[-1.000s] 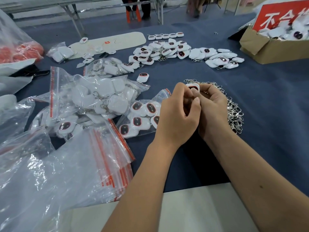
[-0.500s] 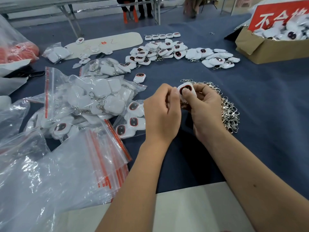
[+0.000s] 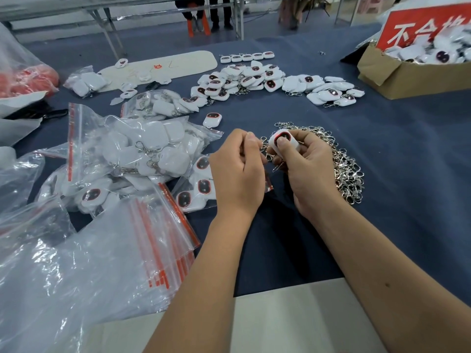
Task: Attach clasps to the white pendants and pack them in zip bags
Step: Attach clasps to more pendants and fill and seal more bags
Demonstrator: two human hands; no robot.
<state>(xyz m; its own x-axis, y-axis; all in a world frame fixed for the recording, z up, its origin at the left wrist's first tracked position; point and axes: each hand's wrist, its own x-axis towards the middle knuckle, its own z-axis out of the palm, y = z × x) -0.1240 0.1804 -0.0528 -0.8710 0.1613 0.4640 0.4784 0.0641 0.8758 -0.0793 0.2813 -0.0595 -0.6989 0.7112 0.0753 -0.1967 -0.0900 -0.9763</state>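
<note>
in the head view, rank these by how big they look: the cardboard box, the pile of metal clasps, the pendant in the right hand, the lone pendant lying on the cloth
1. cardboard box, though cut off by the frame edge
2. pile of metal clasps
3. pendant in the right hand, nearer the camera and part covered by the thumb
4. lone pendant

3 and 4 look much alike; likely the same size.

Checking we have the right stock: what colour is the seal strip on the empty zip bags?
Red-orange, on clear plastic zip bags; the head view shows it.

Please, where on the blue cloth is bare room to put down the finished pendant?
Bare cloth lies right of the clasp pile, below the cardboard box. The left side is crowded with zip bags.
</note>
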